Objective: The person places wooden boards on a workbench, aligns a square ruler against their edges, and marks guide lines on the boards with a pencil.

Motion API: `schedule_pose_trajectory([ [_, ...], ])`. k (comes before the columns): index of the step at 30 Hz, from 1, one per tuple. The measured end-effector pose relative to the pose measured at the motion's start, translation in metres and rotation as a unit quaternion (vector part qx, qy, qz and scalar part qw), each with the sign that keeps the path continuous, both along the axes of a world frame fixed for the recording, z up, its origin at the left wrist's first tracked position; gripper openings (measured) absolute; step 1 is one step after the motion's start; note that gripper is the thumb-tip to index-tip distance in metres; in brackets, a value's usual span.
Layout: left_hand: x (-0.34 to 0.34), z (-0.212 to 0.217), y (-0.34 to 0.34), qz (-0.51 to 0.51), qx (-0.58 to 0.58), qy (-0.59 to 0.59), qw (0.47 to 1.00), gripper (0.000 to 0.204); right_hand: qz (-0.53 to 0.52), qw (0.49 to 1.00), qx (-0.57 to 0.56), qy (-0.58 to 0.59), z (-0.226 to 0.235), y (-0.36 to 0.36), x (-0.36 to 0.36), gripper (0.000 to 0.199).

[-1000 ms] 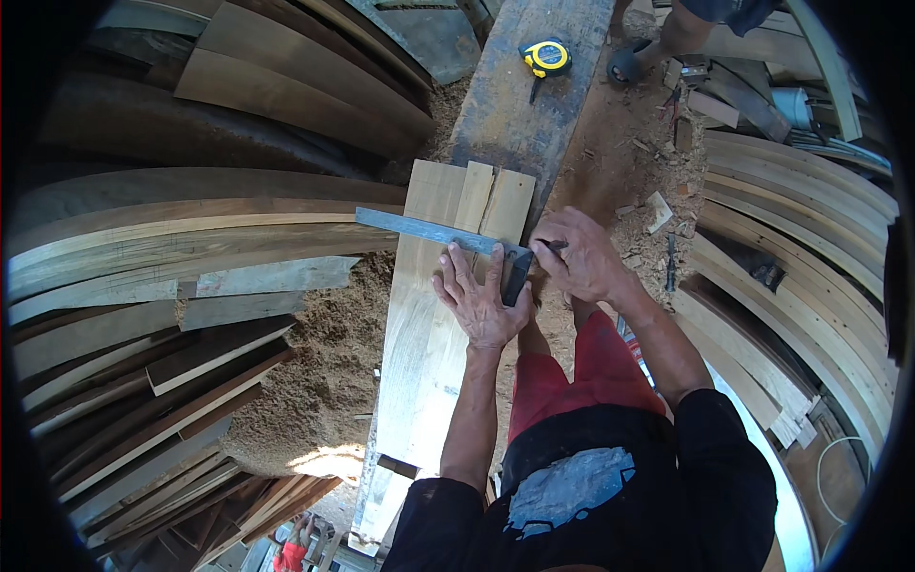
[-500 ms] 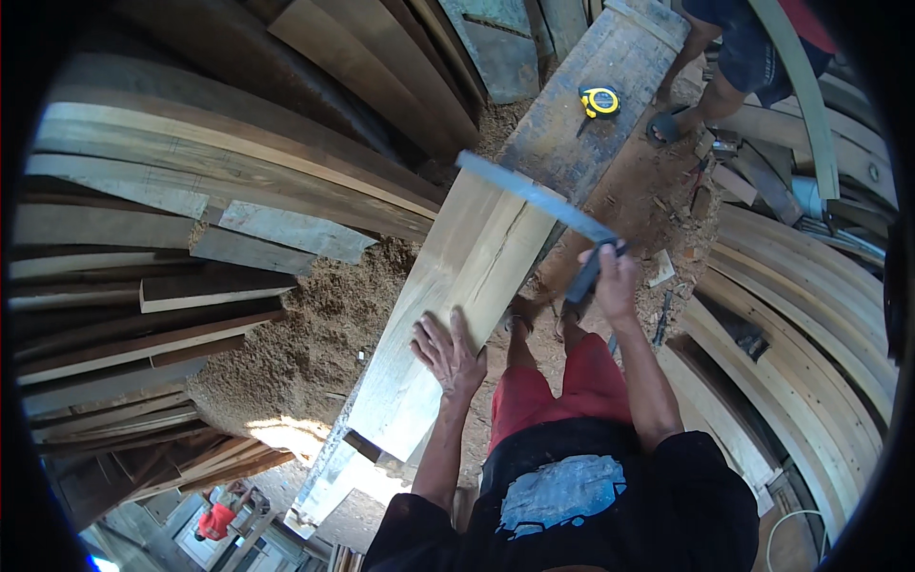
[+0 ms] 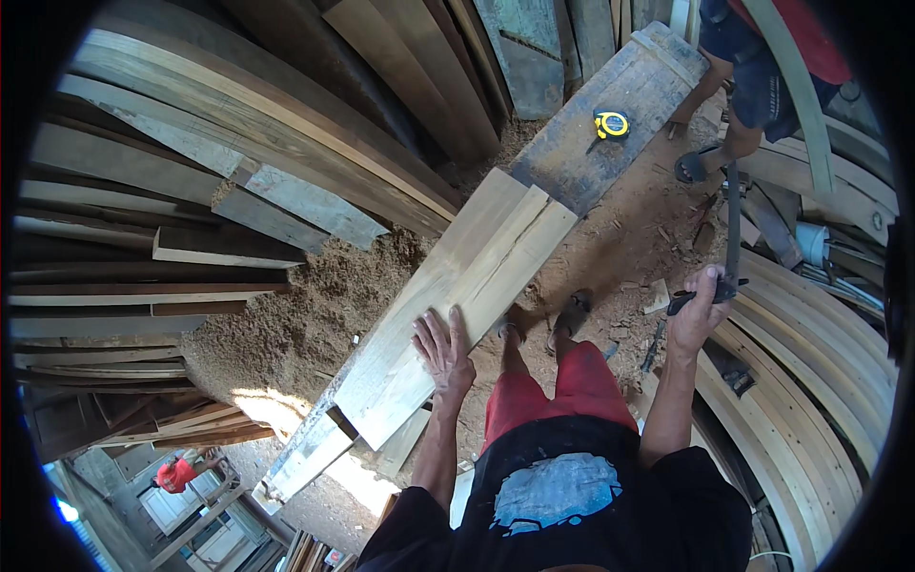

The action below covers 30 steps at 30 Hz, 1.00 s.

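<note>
Pale wood planks [image 3: 457,296] lie side by side on a long grey beam [image 3: 610,124], running from lower left to upper right across the sawdust floor [image 3: 286,324]. The left hand [image 3: 444,349] rests flat on the planks near their right edge, palm down, fingers [image 3: 431,329] spread apart and gripping nothing. The right hand [image 3: 698,310] is held out to the right, well apart from the planks, its fingers closed around the dark handle of a square [image 3: 732,229]. The square's long blade stands up from the hand toward the top of the view, clear of the wood. A yellow tape measure [image 3: 611,124] sits on the far part of the beam, beyond the ends of the planks. The person's feet in dark sandals [image 3: 572,313] stand on the floor just right of the planks, with red shorts [image 3: 572,391] and a black shirt [image 3: 572,496] below.

Stacks of long curved boards [image 3: 238,114] fill the left side and more boards [image 3: 810,381] curve along the right. Another person [image 3: 753,67] in a red top and blue shorts stands at the upper right by the end of the beam, one sandalled foot on the ground. Wood scraps [image 3: 658,296] lie scattered on the floor between the planks and the right-hand boards.
</note>
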<state>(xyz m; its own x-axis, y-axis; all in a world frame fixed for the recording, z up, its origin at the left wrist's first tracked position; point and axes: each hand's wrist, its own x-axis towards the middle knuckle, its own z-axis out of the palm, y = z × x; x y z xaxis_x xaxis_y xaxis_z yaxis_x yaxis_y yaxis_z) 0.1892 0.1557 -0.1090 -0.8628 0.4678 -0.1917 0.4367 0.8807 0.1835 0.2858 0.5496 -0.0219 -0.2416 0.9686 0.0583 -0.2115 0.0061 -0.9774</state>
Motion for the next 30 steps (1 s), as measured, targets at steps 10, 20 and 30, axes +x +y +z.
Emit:
schedule_pose_trajectory([
  [10,-0.092,0.133,-0.018,0.005,0.057,-0.330,0.942,0.076,0.062,0.970,-0.098,-0.214,-0.053,-0.008,0.012,0.026],
  [20,-0.251,0.046,-0.033,0.045,-0.029,-0.099,0.994,0.060,0.114,0.955,-0.134,-0.240,-0.101,-0.090,-0.039,0.030],
  [30,-0.280,-0.038,-0.048,0.087,-0.005,-0.261,0.961,0.071,0.143,0.942,-0.134,-0.273,-0.107,-0.161,-0.114,0.038],
])
